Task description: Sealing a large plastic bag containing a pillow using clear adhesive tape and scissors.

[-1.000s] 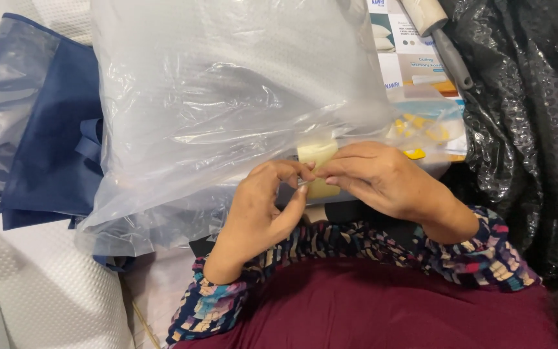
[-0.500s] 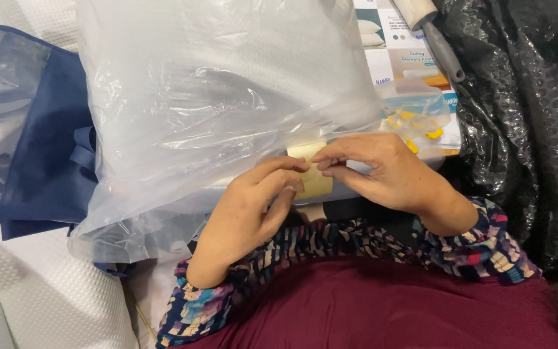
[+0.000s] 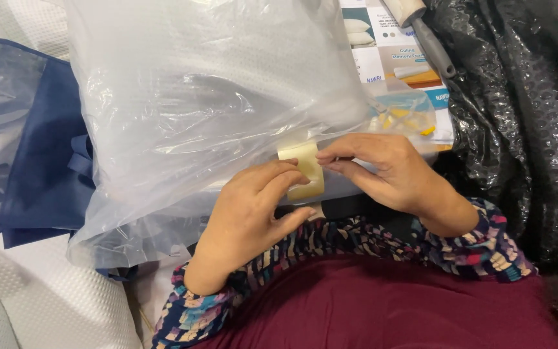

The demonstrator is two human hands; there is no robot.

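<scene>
Both hands meet at center frame w/ a strip of yellowish tape (image 3: 303, 169) between them. Left hand (image 3: 250, 220) has its fingers curled, tips pressing the lower part of the tape; right hand (image 3: 389, 169) has thumb & forefinger pinched together on the tape's right edge. Tape sits on the lower edge of a big clear plastic bag (image 3: 195, 97) w/ something white inside, filling the upper middle of the frame. Navy fabric bag (image 3: 30, 161) at left, partly under the plastic. Black bubble wrap (image 3: 524, 110) on the right side. Printed cardboard box (image 3: 389, 58) upper right, w/ a grey-handled roller (image 3: 424, 29) lying on top of it.
</scene>
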